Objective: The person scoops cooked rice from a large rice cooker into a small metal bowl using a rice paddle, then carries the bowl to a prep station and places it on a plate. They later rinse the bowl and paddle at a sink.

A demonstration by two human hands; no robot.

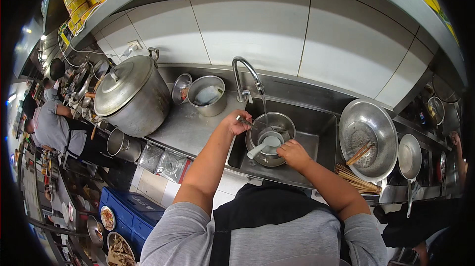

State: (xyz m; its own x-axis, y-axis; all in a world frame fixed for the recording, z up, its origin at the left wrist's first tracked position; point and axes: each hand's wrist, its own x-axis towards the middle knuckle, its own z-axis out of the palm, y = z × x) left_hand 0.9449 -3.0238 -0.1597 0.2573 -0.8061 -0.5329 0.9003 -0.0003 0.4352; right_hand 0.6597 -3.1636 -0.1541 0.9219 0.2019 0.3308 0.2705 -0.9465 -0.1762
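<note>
My left hand (235, 125) grips the metal handle (244, 121) of a utensil whose far end is over the pot and hard to make out. With its fingers at the rim of a small metal container (281, 136), my right hand (295, 154) holds that container inside a larger steel pot (290, 122). A white plastic ladle (271, 141) lies across the small container, its handle sticking out towards me. The pot stands in a stainless steel sink (323, 128). Water (265, 106) runs from the curved faucet (249, 66) into the pot.
A large lidded aluminium stockpot (139, 99) and a steel pot (207, 108) stand on the left counter. Right of the sink sit a wide metal basin (352, 117), wooden sticks (358, 179) and a frying pan (409, 154). Other people work at far left and right.
</note>
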